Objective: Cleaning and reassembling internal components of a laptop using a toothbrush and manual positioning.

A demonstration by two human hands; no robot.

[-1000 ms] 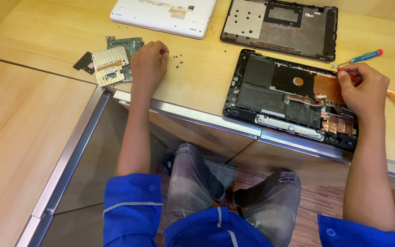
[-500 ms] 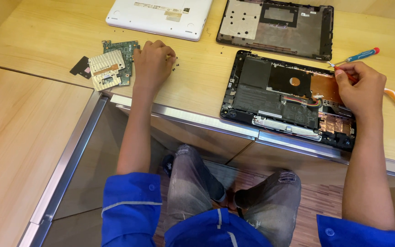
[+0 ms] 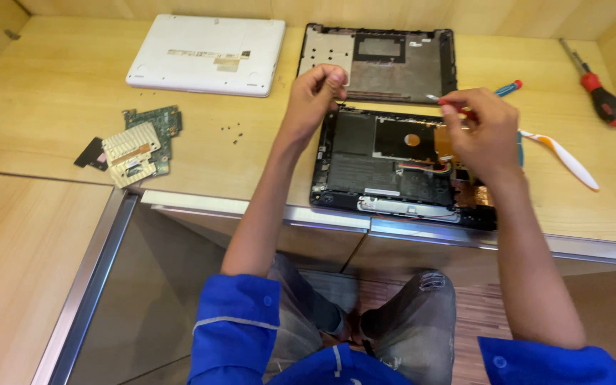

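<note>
The opened laptop base [image 3: 393,164] lies at the near edge of the wooden desk [image 3: 58,78]. Above its right half, the right hand [image 3: 480,132] pinches a blue-handled screwdriver [image 3: 497,91]. Over its far left corner, the left hand [image 3: 316,89] has fingertips pressed together. The detached bottom cover [image 3: 383,60] sits just beyond.

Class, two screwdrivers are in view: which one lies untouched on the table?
The red-and-black-handled screwdriver at the far right corner lies free; the blue-handled screwdriver is gripped by the right hand.
</note>
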